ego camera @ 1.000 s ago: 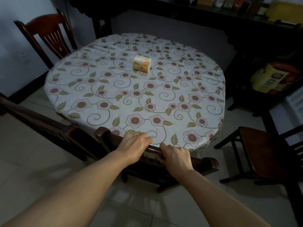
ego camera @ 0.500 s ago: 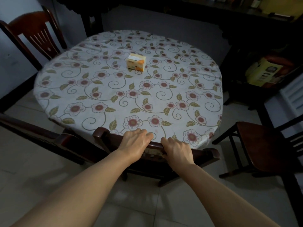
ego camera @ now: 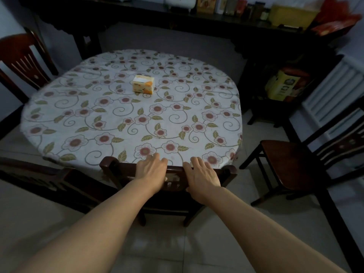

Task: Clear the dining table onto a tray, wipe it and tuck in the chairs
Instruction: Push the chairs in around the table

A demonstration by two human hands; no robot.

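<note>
Both hands are on the near chair [ego camera: 122,170], right at its top rail: the left hand [ego camera: 151,170] curls its fingers over the rail, a closed grip on the wood, and the right hand [ego camera: 202,174] lies over the rail too, fingers bent across it with the tips at the cloth's edge. The chair's back sits tight against the rim of the round surface [ego camera: 78,119], which wears a flowered cloth. One small orange and white tissue pack [ego camera: 143,87] stands alone near the middle, a white tissue showing at its top opening. Another chair [ego camera: 291,164] stands pulled out to the right, well apart from the rim; a third [ego camera: 21,62] sits at the far left. A yellow box [ego camera: 283,87] rests on a dark stand at the right.
</note>
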